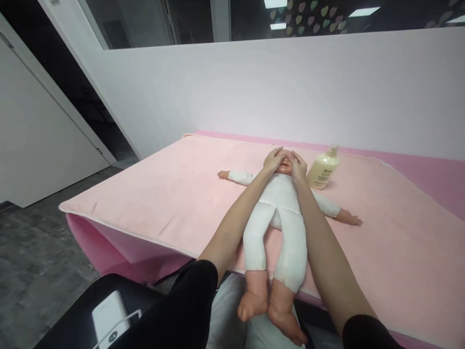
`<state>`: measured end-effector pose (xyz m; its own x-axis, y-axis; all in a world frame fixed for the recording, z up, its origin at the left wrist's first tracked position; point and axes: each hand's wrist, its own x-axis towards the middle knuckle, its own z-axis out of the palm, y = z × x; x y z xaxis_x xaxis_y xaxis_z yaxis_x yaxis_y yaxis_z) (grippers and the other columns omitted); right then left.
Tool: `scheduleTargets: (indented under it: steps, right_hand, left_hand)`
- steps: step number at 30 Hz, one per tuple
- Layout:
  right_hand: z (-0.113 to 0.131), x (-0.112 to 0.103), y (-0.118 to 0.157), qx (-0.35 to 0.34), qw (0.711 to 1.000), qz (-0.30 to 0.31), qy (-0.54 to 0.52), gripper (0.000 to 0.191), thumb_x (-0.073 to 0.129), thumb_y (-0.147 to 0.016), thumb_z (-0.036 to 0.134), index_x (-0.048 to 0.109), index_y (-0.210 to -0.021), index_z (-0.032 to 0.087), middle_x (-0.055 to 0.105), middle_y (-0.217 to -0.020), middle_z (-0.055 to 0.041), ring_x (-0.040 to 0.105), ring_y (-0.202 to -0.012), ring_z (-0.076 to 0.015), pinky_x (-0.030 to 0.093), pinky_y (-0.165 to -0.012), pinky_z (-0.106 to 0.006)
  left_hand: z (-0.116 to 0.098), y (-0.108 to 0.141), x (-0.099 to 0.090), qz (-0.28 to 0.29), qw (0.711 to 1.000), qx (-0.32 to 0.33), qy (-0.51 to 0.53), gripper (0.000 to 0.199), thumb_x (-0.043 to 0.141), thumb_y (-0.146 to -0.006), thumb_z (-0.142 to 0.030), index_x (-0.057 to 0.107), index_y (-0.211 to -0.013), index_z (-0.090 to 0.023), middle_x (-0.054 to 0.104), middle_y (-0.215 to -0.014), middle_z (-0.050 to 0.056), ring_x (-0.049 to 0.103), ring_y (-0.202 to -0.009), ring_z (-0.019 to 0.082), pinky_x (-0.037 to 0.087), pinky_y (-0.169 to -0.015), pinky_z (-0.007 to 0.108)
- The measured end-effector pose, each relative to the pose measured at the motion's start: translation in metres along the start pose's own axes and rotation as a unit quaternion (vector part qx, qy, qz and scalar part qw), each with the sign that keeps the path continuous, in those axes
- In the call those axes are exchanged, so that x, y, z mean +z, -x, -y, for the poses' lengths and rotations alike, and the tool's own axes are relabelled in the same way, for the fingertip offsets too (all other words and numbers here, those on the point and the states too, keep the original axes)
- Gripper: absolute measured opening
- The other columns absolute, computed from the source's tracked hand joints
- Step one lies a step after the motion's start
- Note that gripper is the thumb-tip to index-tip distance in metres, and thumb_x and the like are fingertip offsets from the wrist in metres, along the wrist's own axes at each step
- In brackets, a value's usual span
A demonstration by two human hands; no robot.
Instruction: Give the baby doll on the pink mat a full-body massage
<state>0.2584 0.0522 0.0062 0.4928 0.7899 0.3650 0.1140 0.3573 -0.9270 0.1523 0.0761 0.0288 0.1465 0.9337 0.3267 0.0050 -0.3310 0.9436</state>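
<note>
Fingers (276,154) touch the doll's head (284,166), its feet (253,301) overhanging mat edge (141,234).

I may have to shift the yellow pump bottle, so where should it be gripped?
Probably around the body of the yellow pump bottle, coming from the right: the broad body suits a wrapped grip better than the narrow pump head, and the right hand and doll's head crowd its left.

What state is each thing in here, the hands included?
Doll: on its back, arms spread, feet past the table edge
Left hand: open, resting on the doll's head
Right hand: open, resting on the head's other side
Pump bottle: standing
Pink cover: spread out, front corner hanging
White door: apparently open
</note>
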Motion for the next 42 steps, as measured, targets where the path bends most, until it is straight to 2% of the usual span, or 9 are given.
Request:
scheduleTargets:
  steps: [3, 7, 13, 17, 23, 28, 32, 38, 42]
  right_hand:
    - [-0.004, 0.0, -0.003, 0.0, 0.999, 0.003, -0.035, 0.044, 0.071, -0.071, 0.028, 0.068, -0.112, 0.014, 0.064, -0.123, -0.0081, 0.057, -0.117, -0.02, 0.042, -0.106, -0.035]
    - [-0.006, 0.004, -0.007, 0.045, 0.995, 0.004, -0.09, 0.043, 0.072, -0.068, 0.024, 0.069, -0.11, 0.014, 0.067, -0.118, -0.0064, 0.061, -0.112, -0.0196, 0.045, -0.103, -0.035]
    - [-0.006, 0.007, -0.01, 0.055, 0.994, -0.012, -0.097, 0.036, 0.056, -0.074, 0.014, 0.071, -0.107, 0.013, 0.068, -0.116, -0.0042, 0.06, -0.113, -0.0176, 0.042, -0.106, -0.035]
    - [-0.003, 0.007, -0.007, 0.041, 0.996, -0.009, -0.084, 0.035, 0.056, -0.076, 0.018, 0.072, -0.106, 0.013, 0.068, -0.115, -0.0041, 0.059, -0.115, -0.0194, 0.041, -0.108, -0.037]
    - [0.001, 0.006, -0.002, 0.01, 0.998, -0.002, -0.054, 0.04, 0.072, -0.068, 0.027, 0.072, -0.105, 0.014, 0.068, -0.115, -0.0071, 0.061, -0.111, -0.0213, 0.044, -0.104, -0.037]
    - [0.001, 0.006, -0.003, 0.026, 0.997, -0.007, -0.072, 0.032, 0.059, -0.075, 0.017, 0.071, -0.104, 0.013, 0.068, -0.116, -0.0065, 0.06, -0.113, -0.0183, 0.043, -0.105, -0.035]
    - [0.003, 0.007, -0.001, 0.032, 0.997, -0.011, -0.074, 0.036, 0.049, -0.076, 0.011, 0.071, -0.105, 0.01, 0.067, -0.118, -0.0081, 0.059, -0.114, -0.0172, 0.041, -0.106, -0.033]
    - [0.005, 0.005, 0.001, -0.019, 0.999, 0.014, -0.023, 0.036, 0.068, -0.073, 0.031, 0.071, -0.105, 0.015, 0.068, -0.117, -0.0072, 0.059, -0.115, -0.0203, 0.042, -0.106, -0.036]
    - [0.002, 0.005, -0.003, -0.01, 0.999, 0.016, -0.029, 0.032, 0.064, -0.074, 0.025, 0.072, -0.103, 0.014, 0.069, -0.115, -0.0068, 0.06, -0.113, -0.0198, 0.042, -0.106, -0.037]
  left_hand:
    - [0.001, -0.003, -0.005, 0.019, 0.999, -0.03, 0.038, 0.05, 0.059, -0.08, -0.019, 0.057, -0.13, -0.015, 0.056, -0.137, 0.008, 0.055, -0.123, 0.019, 0.038, -0.106, 0.028]
    - [-0.001, 0.0, -0.007, -0.006, 0.999, -0.02, 0.037, 0.043, 0.053, -0.082, -0.015, 0.062, -0.124, -0.015, 0.057, -0.136, 0.007, 0.05, -0.128, 0.018, 0.035, -0.108, 0.026]
    - [0.003, -0.002, -0.006, -0.032, 0.999, 0.002, 0.01, 0.044, 0.04, -0.083, -0.011, 0.064, -0.12, -0.013, 0.06, -0.133, 0.006, 0.051, -0.127, 0.017, 0.035, -0.109, 0.026]
    - [0.007, -0.004, -0.007, -0.04, 0.999, -0.001, -0.002, 0.044, 0.038, -0.082, -0.009, 0.065, -0.116, -0.017, 0.063, -0.128, 0.003, 0.053, -0.123, 0.016, 0.037, -0.108, 0.029]
    - [0.008, -0.002, -0.011, -0.013, 1.0, 0.024, -0.007, 0.039, 0.056, -0.08, -0.021, 0.061, -0.118, -0.013, 0.06, -0.129, 0.009, 0.053, -0.123, 0.02, 0.039, -0.105, 0.028]
    - [0.004, -0.001, -0.01, -0.012, 1.0, 0.021, -0.003, 0.037, 0.044, -0.082, -0.012, 0.063, -0.114, -0.015, 0.061, -0.128, 0.006, 0.053, -0.122, 0.017, 0.037, -0.107, 0.028]
    - [0.007, -0.003, -0.009, -0.027, 0.999, 0.018, -0.004, 0.04, 0.038, -0.083, -0.008, 0.063, -0.113, -0.016, 0.061, -0.128, 0.005, 0.052, -0.123, 0.015, 0.036, -0.107, 0.026]
    - [0.014, -0.004, -0.01, -0.039, 0.998, 0.046, -0.032, 0.032, 0.047, -0.087, -0.024, 0.061, -0.115, -0.017, 0.061, -0.126, 0.007, 0.054, -0.12, 0.018, 0.037, -0.106, 0.028]
    - [0.014, -0.003, -0.011, -0.042, 0.998, 0.029, -0.033, 0.032, 0.044, -0.087, -0.017, 0.061, -0.114, -0.018, 0.062, -0.125, 0.005, 0.054, -0.119, 0.016, 0.038, -0.105, 0.028]
